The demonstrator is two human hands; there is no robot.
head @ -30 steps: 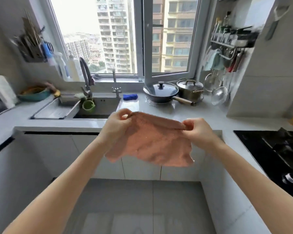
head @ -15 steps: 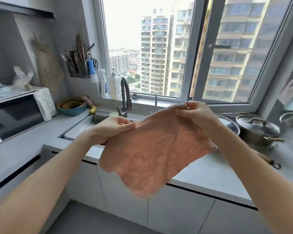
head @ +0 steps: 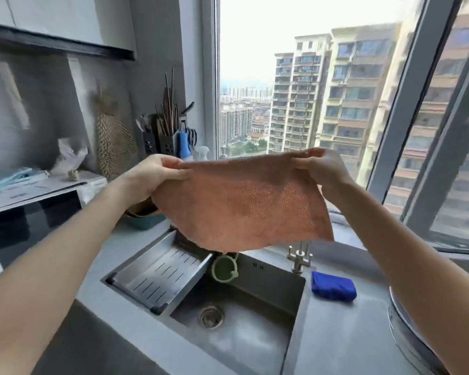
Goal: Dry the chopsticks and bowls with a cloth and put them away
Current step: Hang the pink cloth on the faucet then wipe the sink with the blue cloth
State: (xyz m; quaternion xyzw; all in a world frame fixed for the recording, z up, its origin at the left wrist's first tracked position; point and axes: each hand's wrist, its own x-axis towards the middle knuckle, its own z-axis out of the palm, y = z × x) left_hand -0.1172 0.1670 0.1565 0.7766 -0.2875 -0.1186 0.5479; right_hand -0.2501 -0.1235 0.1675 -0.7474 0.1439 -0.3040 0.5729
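An orange-pink cloth (head: 244,204) hangs spread out above the sink (head: 244,315). My left hand (head: 152,177) pinches its upper left corner and my right hand (head: 322,169) pinches its upper right corner. Chopsticks (head: 169,115) stand with other utensils in a dark holder (head: 160,143) on the wall left of the window. A teal bowl (head: 144,221) with brown things in it sits on the counter behind my left wrist, mostly hidden by the arm and cloth.
A steel drain tray (head: 160,272) lies across the sink's left side beside a green cup (head: 224,267). A blue sponge (head: 333,285) lies right of the small tap (head: 299,257). A microwave (head: 30,217) stands at left. A pan's rim (head: 401,318) shows at right.
I have come closer to the sink and turned left. Both hands lifted the cloth and levelled its top edge, still holding its corners.
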